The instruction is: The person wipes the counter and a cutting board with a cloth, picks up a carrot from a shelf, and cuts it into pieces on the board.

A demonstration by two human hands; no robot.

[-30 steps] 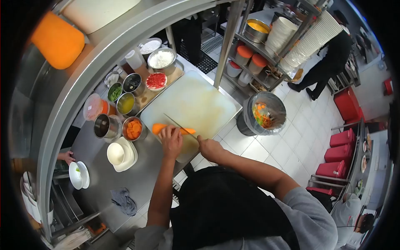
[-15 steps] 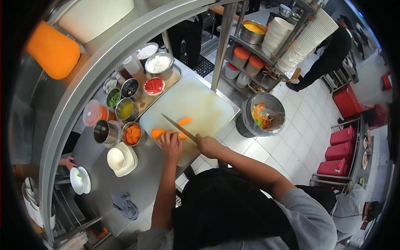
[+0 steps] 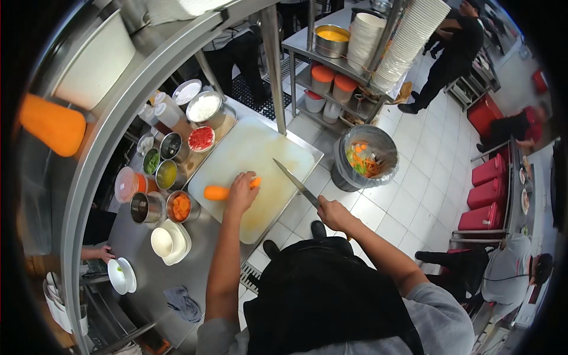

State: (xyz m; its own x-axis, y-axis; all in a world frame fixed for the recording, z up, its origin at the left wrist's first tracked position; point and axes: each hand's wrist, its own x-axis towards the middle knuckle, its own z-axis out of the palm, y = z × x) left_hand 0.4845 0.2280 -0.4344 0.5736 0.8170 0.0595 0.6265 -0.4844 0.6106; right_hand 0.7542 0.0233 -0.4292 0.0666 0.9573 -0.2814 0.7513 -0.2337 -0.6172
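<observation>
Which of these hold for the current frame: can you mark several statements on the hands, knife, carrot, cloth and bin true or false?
1. The right hand grips the knife. True.
2. The blade is sunk into the carrot. False: it is apart from the carrot.
3. The left hand is at the carrot on the cutting board. True.
4. The gray cloth lies on the cutting board. False: it lies on the metal table.
5. The bin has vegetable scraps in it. True.
</observation>
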